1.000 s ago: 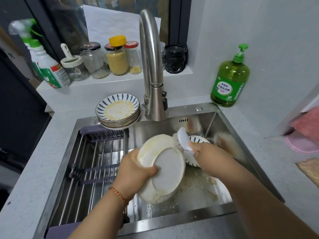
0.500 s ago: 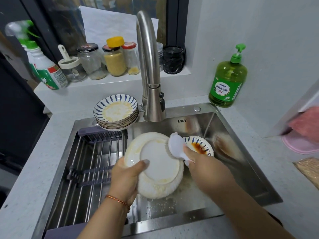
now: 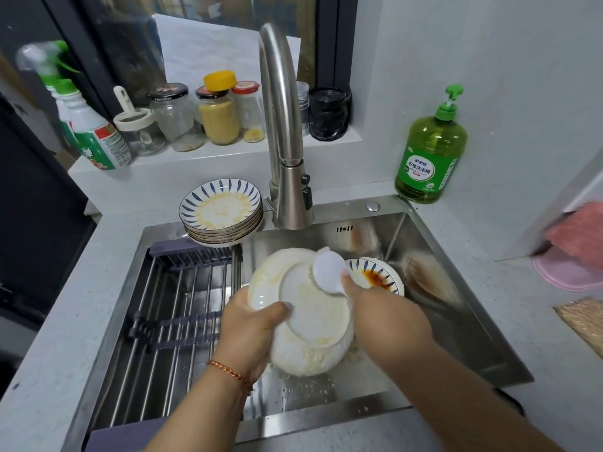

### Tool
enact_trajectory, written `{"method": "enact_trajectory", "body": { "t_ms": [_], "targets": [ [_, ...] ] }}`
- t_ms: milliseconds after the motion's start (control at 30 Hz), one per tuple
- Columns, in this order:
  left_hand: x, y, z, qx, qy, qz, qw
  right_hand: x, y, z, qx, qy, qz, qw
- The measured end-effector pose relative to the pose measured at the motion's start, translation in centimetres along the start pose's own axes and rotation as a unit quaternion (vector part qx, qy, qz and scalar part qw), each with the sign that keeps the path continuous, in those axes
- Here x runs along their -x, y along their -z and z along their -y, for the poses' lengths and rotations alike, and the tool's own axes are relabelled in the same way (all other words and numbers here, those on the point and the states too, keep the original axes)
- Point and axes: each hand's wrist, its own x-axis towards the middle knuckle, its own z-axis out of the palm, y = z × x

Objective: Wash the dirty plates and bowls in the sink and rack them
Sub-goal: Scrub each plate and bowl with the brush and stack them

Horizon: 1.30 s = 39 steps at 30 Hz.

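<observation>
Since 0.5 s ago, brush [image 3: 328,272] shifts slightly up plate [image 3: 306,314]. Left hand [image 3: 251,327] grips plate, underside up, over sink [image 3: 456,321]; right hand [image 3: 381,308] fingers curl round brush, touching plate.

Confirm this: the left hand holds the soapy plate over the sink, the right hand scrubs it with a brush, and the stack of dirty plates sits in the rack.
Not quite: the head view shows the stack of dirty plates on the sink's back edge beside the faucet, not in the rack. The rest stands.
</observation>
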Motion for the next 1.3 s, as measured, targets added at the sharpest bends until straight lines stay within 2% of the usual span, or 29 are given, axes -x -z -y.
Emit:
{"method": "enact_trajectory", "body": {
  "t_ms": [100,233,333,500,633,733,867,967,1000,1033,1133,1300],
  "targets": [
    [0.0,-0.5,0.2,0.019,0.008,0.002,1.0,-0.2,-0.1,1.2,0.001,0.044,-0.016,0.999],
    [-0.6,0.1,-0.7,0.023,-0.007,-0.031,0.999,1.9,-1.3,1.2,0.022,0.117,-0.008,0.993],
    [-0.9,0.8,-1.2,0.012,-0.019,-0.043,0.999,2.2,-1.3,-0.3,0.024,0.086,0.004,0.996],
    [-0.3,0.0,-0.8,0.003,-0.01,-0.025,1.0,-0.6,0.1,-0.2,0.014,-0.007,-0.031,0.999],
    [-0.9,-0.2,-1.0,0.011,-0.015,-0.046,0.999,-0.4,-0.3,0.1,0.033,0.02,-0.001,0.999],
    [-1.5,-0.1,-1.6,0.007,-0.034,-0.071,0.997,0.9,-2.5,0.2,0.002,0.074,0.005,0.997],
    [-1.4,-0.1,-1.7,0.006,-0.025,-0.074,0.997,1.3,-5.9,-1.2,-0.064,0.119,-0.103,0.985],
    [-1.2,0.5,-1.1,0.01,0.001,-0.077,0.997,0.0,-4.7,-3.9,-0.054,0.03,-0.019,0.998],
    [-1.2,0.7,-1.0,0.013,0.008,-0.08,0.997,-0.6,-4.0,-4.4,-0.094,-0.015,-0.003,0.995],
    [-1.3,0.8,-0.8,0.016,0.014,-0.085,0.996,-1.0,-3.2,-4.5,-0.116,-0.022,-0.005,0.993],
    [-1.4,0.8,-0.6,0.038,0.025,-0.095,0.994,-0.9,-1.6,-3.5,-0.093,0.015,0.021,0.995],
    [-2.1,0.7,-0.2,0.108,0.058,-0.142,0.982,2.7,-2.7,-1.8,-0.071,0.043,0.022,0.996]
  ]
}}
